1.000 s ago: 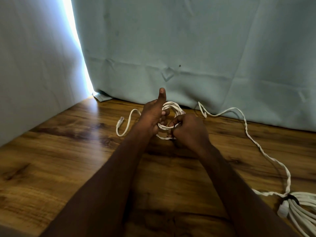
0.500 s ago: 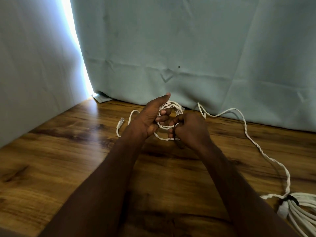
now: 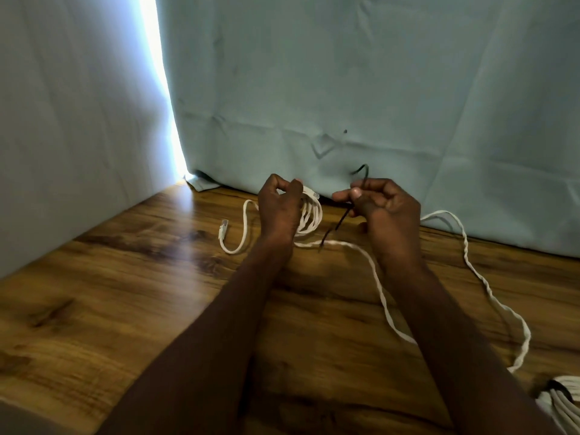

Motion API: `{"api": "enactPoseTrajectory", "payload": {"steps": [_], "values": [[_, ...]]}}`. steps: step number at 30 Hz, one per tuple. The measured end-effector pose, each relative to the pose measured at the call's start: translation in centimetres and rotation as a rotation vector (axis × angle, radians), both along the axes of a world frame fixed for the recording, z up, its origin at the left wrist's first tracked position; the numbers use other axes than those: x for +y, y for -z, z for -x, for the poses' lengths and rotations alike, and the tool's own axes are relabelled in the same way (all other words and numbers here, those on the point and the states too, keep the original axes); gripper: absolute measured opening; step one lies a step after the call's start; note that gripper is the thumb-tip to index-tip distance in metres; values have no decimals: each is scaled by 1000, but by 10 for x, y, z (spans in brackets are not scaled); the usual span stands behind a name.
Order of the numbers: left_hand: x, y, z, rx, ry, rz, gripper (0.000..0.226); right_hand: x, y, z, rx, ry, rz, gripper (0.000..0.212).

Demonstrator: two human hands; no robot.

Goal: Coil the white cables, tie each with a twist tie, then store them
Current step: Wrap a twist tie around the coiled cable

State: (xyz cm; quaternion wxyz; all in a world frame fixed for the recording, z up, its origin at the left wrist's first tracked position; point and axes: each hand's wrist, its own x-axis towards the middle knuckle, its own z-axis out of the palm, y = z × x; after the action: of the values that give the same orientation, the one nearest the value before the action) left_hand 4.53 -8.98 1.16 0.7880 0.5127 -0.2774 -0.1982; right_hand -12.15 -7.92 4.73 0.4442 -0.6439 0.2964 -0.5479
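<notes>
- Head view, looking down at a brown wood-grain worktop [image 3: 94,309] w/ a pale blue-green cloth backdrop [image 3: 376,89] hung behind it.
- Left hand [image 3: 279,211], near centre: grip curled round a small coil of flat white cable [image 3: 310,215], held just above the worktop. One plug end [image 3: 314,194] shows at the top of the coil; the other plug end [image 3: 223,229] lies on the wood at 9 o'clock from the hand.
- Right hand [image 3: 386,211], at 3 o'clock from the left, apart from it: grip pinching a thin black twist tie [image 3: 340,219] betw. thumb and fingers. The tie runs diagonally; top end hooks over above the fingers, lower end points to 7 o'clock.
- A second loose white cable [image 3: 464,246] trails across the worktop from the coil area to 4 o'clock.
- Another white bundle w/ a dark band [image 3: 561,400] sits at the 5 o'clock corner, partly cut off; prob. already tied.
- Step in hand, by my reading: coiling of this cable done, tying about to begin.
- Next move likely needs the tie brought to the coil, wrapped round all strands, ends twisted, w/o the left grip loosening.
</notes>
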Motion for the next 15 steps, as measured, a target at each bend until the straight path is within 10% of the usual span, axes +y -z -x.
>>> {"api": "enactPoseTrajectory", "payload": {"steps": [15], "values": [[-3, -9, 18, -10, 37, 79, 35, -8, 31, -19, 485, 21, 49, 10]]}}
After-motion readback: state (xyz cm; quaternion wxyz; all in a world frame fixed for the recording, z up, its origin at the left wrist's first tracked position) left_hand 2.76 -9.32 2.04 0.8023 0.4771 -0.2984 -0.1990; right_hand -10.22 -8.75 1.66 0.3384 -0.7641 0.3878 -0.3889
